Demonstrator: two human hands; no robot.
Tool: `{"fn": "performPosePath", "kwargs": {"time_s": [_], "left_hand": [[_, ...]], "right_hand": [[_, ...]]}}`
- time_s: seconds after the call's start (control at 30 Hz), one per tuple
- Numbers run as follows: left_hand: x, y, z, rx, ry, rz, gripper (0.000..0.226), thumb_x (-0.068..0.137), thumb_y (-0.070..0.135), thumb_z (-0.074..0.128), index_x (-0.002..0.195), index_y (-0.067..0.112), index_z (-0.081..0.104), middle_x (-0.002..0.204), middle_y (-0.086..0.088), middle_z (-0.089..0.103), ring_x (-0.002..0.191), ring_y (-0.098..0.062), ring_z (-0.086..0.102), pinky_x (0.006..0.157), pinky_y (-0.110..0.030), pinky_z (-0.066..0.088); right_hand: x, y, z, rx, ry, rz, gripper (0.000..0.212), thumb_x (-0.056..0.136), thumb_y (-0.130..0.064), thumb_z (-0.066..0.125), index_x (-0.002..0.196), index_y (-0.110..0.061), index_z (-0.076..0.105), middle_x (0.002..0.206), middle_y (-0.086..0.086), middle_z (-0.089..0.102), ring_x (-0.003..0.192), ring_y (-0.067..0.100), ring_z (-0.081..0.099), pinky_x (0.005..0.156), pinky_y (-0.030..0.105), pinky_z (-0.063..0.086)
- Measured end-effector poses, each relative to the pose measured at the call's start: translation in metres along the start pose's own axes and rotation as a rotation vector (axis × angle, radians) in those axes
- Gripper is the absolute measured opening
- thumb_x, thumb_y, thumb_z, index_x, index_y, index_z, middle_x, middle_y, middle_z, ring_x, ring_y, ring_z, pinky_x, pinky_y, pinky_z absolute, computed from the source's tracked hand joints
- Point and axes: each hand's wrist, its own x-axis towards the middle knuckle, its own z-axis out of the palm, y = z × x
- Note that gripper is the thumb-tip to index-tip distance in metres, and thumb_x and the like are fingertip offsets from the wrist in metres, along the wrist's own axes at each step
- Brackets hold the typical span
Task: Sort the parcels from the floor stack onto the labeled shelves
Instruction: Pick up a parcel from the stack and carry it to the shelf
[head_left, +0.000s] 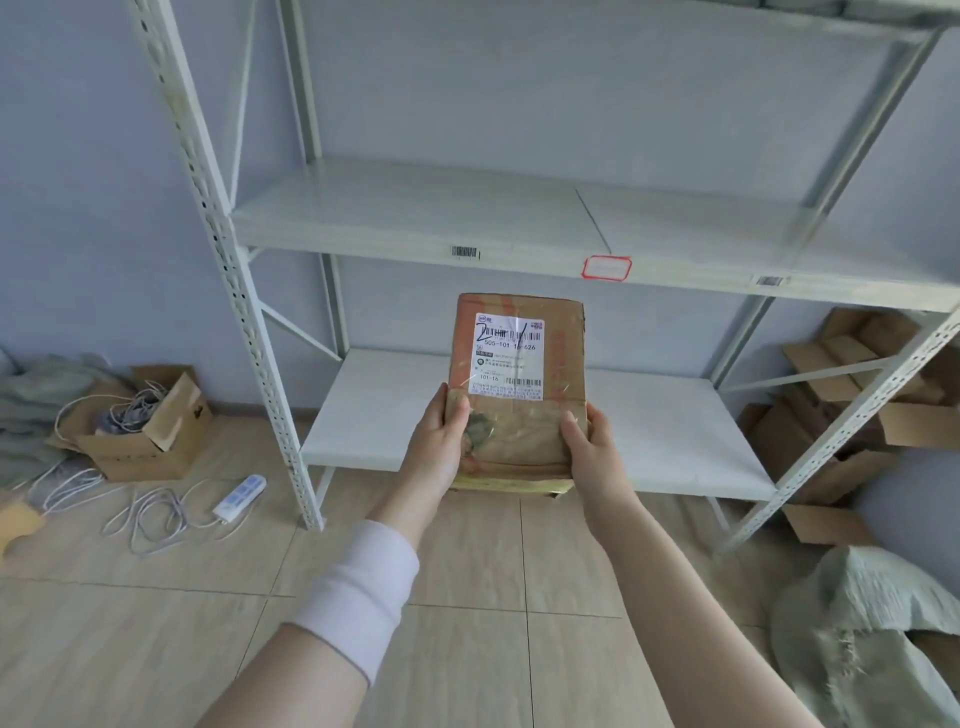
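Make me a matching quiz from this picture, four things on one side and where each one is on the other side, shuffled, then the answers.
Things:
1 parcel
2 power strip
3 red-edged label
4 sack

Places:
A front edge of the middle shelf
B between the left hand and right hand
C floor, lower right
D floor, left of the rack

Pairs: 1-B, 2-D, 3-A, 4-C.

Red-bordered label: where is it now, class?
Head view: the red-bordered label is on the front edge of the middle shelf, right of centre, above the held parcel.
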Motion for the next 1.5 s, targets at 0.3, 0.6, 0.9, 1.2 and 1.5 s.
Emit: {"fn": "performPosePath", "kwargs": {"time_s": [0.3, 0.6, 0.9, 1.2, 1.5], "left_hand": [[0.039, 0.1, -0.038, -0.05, -0.01, 0.271, 0.03, 0.101, 0.033, 0.036, 0.126, 0.029, 0.051, 0.113, 0.013, 0.064, 0.083, 0.007, 0.065, 0.076, -0.016, 0.05], [0.068, 0.193, -0.068, -0.054, 0.02, 0.516, 0.03, 0.101, 0.03, 0.035, 0.125, 0.025, 0.052, 0.108, 0.017, 0.064, 0.088, 0.008, 0.063, 0.073, -0.008, 0.05], [0.11, 0.26, -0.068, -0.072, 0.038, 0.687, 0.03, 0.101, 0.03, 0.035, 0.126, 0.027, 0.05, 0.114, 0.013, 0.063, 0.091, 0.01, 0.063, 0.079, -0.008, 0.049], [0.172, 0.328, -0.053, -0.015, 0.162, 0.903, 0.039, 0.1, 0.033, 0.035, 0.138, 0.025, 0.044, 0.128, 0.012, 0.057, 0.119, -0.003, 0.051, 0.1, -0.018, 0.038], [0.235, 0.384, -0.059, 0.007, 0.206, 1.015, 0.036, 0.1, 0.027, 0.034, 0.134, 0.02, 0.046, 0.108, 0.025, 0.056, 0.091, 0.024, 0.052, 0.072, 0.007, 0.036]], "right_hand": [[0.017, -0.101, 0.037, 0.034, -0.026, -0.269, 0.04, 0.1, -0.026, 0.039, 0.139, -0.022, 0.036, 0.129, 0.0, 0.052, 0.109, 0.012, 0.051, 0.084, 0.023, 0.038], [0.026, -0.194, 0.064, 0.057, -0.039, -0.501, 0.04, 0.1, -0.024, 0.04, 0.14, -0.021, 0.036, 0.124, -0.005, 0.053, 0.092, -0.004, 0.052, 0.064, 0.0, 0.043], [0.06, -0.268, 0.068, 0.077, -0.015, -0.671, 0.041, 0.099, -0.027, 0.04, 0.14, -0.024, 0.037, 0.128, -0.005, 0.054, 0.106, 0.007, 0.052, 0.065, 0.0, 0.043], [0.12, -0.342, 0.065, 0.101, -0.069, -0.919, 0.043, 0.1, -0.023, 0.039, 0.143, -0.023, 0.031, 0.129, -0.011, 0.049, 0.112, 0.002, 0.048, 0.075, 0.0, 0.041], [0.181, -0.401, 0.086, 0.148, -0.112, -1.023, 0.042, 0.1, -0.023, 0.039, 0.142, -0.025, 0.032, 0.118, -0.016, 0.05, 0.106, -0.001, 0.051, 0.079, 0.006, 0.042]]}}
